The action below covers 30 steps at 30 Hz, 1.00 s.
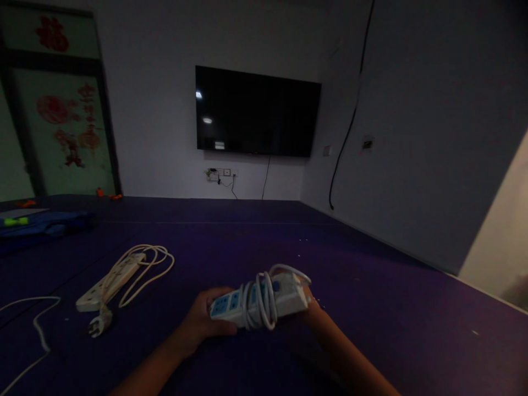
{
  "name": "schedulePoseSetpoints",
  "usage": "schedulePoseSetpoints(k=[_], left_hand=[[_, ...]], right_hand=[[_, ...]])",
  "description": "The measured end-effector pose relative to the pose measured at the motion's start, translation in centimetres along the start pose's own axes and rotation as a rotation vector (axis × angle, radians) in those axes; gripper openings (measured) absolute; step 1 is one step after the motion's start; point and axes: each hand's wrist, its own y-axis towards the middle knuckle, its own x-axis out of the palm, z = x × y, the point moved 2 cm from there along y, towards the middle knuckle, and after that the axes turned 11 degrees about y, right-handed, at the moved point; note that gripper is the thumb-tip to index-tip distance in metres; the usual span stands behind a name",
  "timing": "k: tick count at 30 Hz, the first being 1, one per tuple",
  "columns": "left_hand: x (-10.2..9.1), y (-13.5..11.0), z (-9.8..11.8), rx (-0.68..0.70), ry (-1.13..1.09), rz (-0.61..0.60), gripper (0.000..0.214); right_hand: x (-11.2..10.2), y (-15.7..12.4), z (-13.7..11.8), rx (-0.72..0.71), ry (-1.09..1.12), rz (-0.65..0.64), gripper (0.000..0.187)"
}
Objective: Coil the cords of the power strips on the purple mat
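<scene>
I hold a white power strip [231, 306] with blue sockets just above the dark purple floor mat [247, 242]. Its white cord [264, 300] is wrapped in loops around the strip's middle. My left hand [202, 322] is closed on the strip's left end. At the strip's right end, mostly hidden behind it, is my right hand [310, 309], which grips that end.
A second cream power strip [109, 280] with its loose cord and plug [97, 325] lies to the left. Another white cable [35, 319] trails at the far left. A blue object [45, 225] sits at the left edge. A wall-mounted TV [258, 113] faces me.
</scene>
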Motion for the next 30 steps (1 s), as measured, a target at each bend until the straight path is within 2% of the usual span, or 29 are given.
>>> schedulePoseSetpoints(k=[2,5,7,10,13,18,24,27,30], left_hand=[[-0.2,0.2,0.4,0.012,-0.088,0.104,0.059],[-0.5,0.4,0.8,0.028,-0.164,0.262,0.053],[-0.7,0.6,0.9,0.023,-0.159,0.378,0.051],[-1.1,0.6,1.0,0.017,-0.043,0.530,0.052],[-1.4,0.5,1.1,0.049,0.154,0.625,0.051],[-1.7,0.3,0.8,0.159,0.469,0.607,0.045],[-1.3,0.2,0.5,0.259,0.682,0.505,0.036],[-1.1,0.3,0.3,0.284,0.659,0.456,0.036],[-0.9,0.4,0.1,0.236,0.593,0.419,0.036]], right_hand=[[0.8,-0.1,-0.7,0.034,-0.073,-0.036,0.021],[1.5,-0.4,-2.5,0.051,-0.268,-0.154,0.038],[1.9,-0.6,-3.5,0.013,-0.308,-0.187,0.046],[2.8,-1.1,-4.1,-0.082,-0.276,-0.222,0.053],[3.9,-1.6,-4.2,-0.242,-0.203,-0.257,0.060],[4.4,-2.3,-5.1,-0.499,-0.231,-0.168,0.046],[3.2,-2.9,-6.6,-0.813,-0.306,0.008,0.025],[2.5,-2.9,-6.6,-0.877,-0.292,0.078,0.022],[2.0,-2.8,-6.3,-0.833,-0.216,0.159,0.029]])
